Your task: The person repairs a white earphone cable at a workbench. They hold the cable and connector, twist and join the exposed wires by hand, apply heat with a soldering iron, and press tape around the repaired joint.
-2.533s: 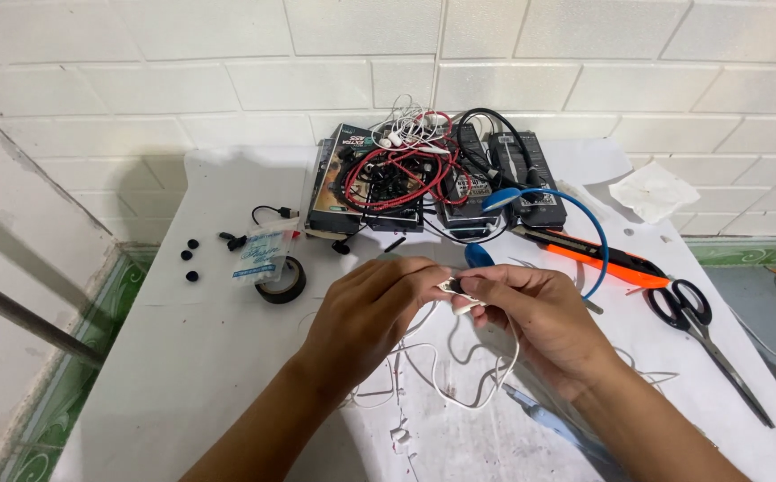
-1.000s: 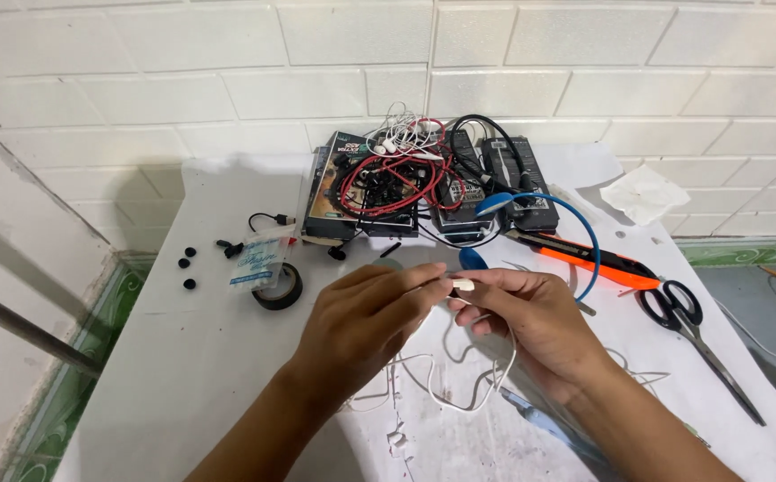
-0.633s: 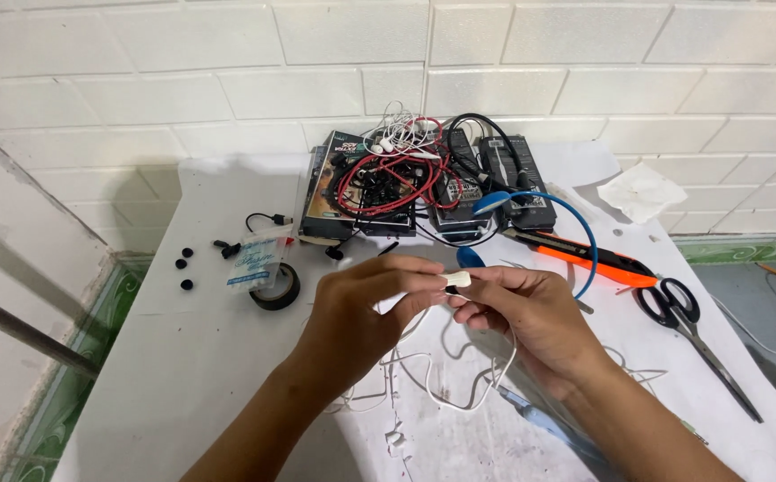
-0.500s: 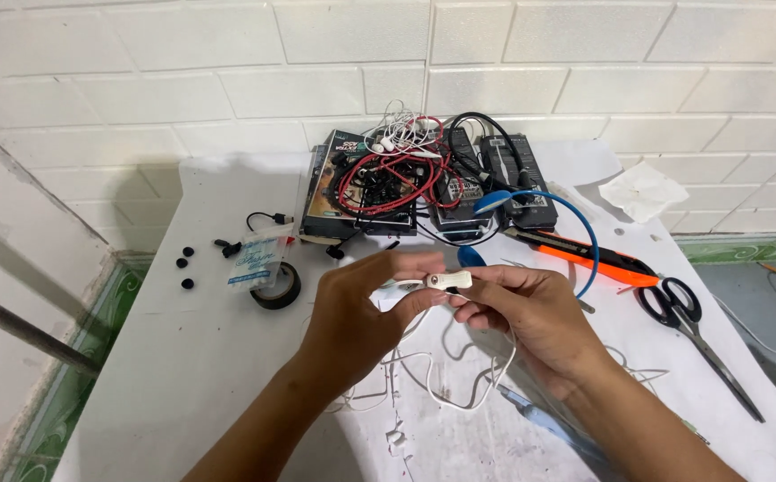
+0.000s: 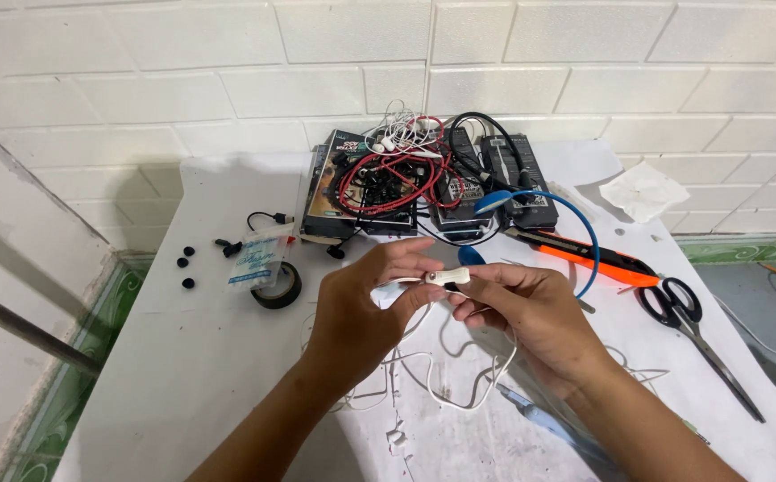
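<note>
The fingers of the left hand (image 5: 361, 308) and the right hand (image 5: 531, 312) are pinched shut on one small white piece (image 5: 446, 278), which looks like the little box on an earphone cord. It is held up in the air between the two hands, above the middle of the white table (image 5: 182, 357). The left fingers grip its left end and the right thumb and first finger grip its right end. A thin white cord (image 5: 459, 393) hangs down from it in loops and lies on the table under the hands. It looks as if the person is working on this small piece, maybe pulling it open or pushing it shut, so a careful move with a soft, steady squeeze seems called for, since the piece is tiny and the cord is thin. Just behind the hands is a blue headband (image 5: 575, 223) that curves over the table. Next to it lies an orange and black cutter knife (image 5: 584, 259), and black scissors (image 5: 687, 312) lie farther right. At the back by the brick wall sits a pile of red and black wires (image 5: 397, 174) on dark boxes. On the left are a roll of black tape (image 5: 276, 287), a small clear bag (image 5: 258, 254) and some little black buds (image 5: 182, 263). The fingers hide most of the white piece, so I cannot tell if it is split or whole. The arms are cut off at the bottom edge.
</note>
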